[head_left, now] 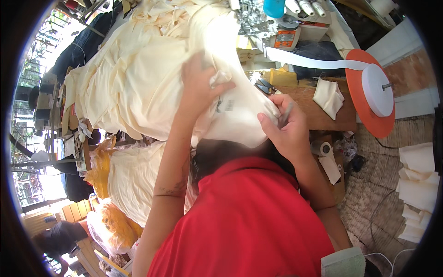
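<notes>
A cream garment (pixel 240 121) of soft cloth lies across my lap and the work table, with a small dark printed mark on it. My left hand (pixel 199 87) rests on the cloth, slightly blurred, with a bunched fold between thumb and fingers. At the garment's right edge my right hand (pixel 291 129) is closed, pinching the cloth between thumb and fingers. A small greyish thing shows between those fingers; its kind is unclear. Black-handled scissors (pixel 265 86) lie on the table just beyond my right hand.
A large heap of cream cloth (pixel 124 87) covers the table's left side. White tape runs from an orange-backed reel (pixel 376 90) at the right. Thread cones (pixel 305 7) stand at the back. A folded cream piece (pixel 328 98) lies on the brown tabletop (pixel 302 94).
</notes>
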Action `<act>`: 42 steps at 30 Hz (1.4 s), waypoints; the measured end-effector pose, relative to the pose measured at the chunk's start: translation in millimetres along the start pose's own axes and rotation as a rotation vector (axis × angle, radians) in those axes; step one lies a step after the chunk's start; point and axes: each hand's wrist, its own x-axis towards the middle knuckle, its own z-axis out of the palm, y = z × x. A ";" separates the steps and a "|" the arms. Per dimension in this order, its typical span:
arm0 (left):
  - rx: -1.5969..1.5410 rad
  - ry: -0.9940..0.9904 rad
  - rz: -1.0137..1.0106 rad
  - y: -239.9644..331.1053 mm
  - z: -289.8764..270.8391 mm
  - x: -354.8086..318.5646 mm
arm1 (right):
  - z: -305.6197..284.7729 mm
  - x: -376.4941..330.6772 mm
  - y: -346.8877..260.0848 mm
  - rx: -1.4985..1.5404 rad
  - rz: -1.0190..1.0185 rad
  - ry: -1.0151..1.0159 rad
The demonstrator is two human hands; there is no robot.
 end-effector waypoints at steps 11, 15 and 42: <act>-0.334 -0.179 -0.229 -37.6 -75.4 37.7 | -21.9 17.8 8.6 -0.053 0.169 0.142; -0.027 0.032 -0.024 -35.4 -95.4 84.4 | -12.1 35.4 1.7 0.306 0.310 0.019; -0.528 -0.189 0.207 -7.2 -1.5 116.8 | 34.8 106.0 16.9 0.722 0.293 0.271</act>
